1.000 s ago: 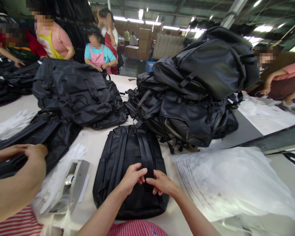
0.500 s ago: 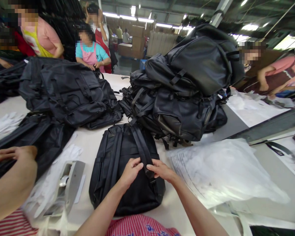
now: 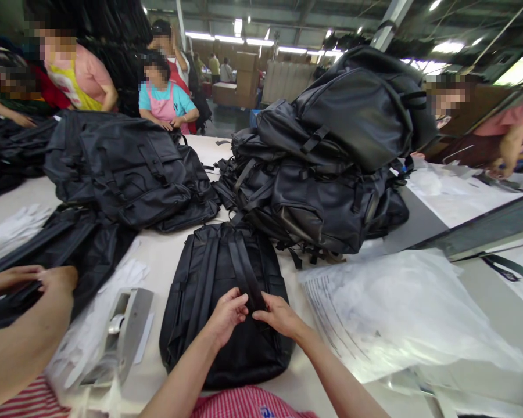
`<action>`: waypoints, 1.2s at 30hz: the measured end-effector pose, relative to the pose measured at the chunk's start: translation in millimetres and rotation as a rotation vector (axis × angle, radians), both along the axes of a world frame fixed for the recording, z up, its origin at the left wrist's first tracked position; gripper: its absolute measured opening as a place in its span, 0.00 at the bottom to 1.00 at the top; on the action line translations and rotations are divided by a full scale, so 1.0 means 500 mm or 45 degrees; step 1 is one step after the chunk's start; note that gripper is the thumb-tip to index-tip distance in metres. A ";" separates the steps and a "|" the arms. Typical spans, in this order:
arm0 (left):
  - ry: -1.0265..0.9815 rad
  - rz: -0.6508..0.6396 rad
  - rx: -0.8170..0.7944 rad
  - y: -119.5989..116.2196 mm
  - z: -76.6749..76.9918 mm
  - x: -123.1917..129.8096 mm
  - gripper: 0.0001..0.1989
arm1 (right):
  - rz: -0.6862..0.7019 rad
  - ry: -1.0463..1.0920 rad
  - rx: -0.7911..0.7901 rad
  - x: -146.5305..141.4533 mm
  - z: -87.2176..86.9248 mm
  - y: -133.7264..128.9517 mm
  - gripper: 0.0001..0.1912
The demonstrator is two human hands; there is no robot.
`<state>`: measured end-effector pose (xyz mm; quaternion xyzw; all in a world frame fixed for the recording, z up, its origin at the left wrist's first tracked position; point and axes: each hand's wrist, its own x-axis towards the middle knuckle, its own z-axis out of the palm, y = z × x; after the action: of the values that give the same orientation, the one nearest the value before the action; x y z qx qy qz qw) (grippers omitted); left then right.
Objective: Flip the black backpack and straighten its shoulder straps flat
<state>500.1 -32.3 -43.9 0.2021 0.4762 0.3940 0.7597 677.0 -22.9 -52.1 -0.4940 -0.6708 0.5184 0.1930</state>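
Observation:
A black backpack lies flat in front of me, its shoulder straps facing up. My right hand has its fingers around the lower end of the right-hand shoulder strap, thumb toward the middle of the bag. Just left of that strap is my left hand, its fingers loosely bent and a little apart, with nothing visible in them. The other shoulder strap runs down the bag to the left of it.
A pile of black backpacks stands behind, more bags at left. A tape dispenser sits left, a stuffed white plastic bag right. At far left, a co-worker's arm reaches over another bag. Other people stand around the table.
My left hand has come off the strap and moved slightly left and down. My right hand stays at the strap, shifted a little left. The view has tilted slightly.

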 end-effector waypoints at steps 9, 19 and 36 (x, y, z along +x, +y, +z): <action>0.204 -0.047 -0.035 0.020 -0.014 -0.023 0.29 | -0.024 0.003 -0.402 -0.045 -0.026 -0.001 0.12; 0.346 0.041 -0.146 -0.003 -0.013 -0.032 0.32 | -0.219 -0.256 -0.203 -0.113 -0.036 -0.061 0.10; 0.718 -0.083 0.211 -0.055 -0.037 -0.038 0.29 | -0.883 1.297 -0.752 -0.149 -0.045 -0.082 0.25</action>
<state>481.1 -59.8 -62.3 0.3801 0.6280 0.3351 0.5907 602.5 -63.9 -74.8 -0.4067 -0.1295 0.7558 0.4966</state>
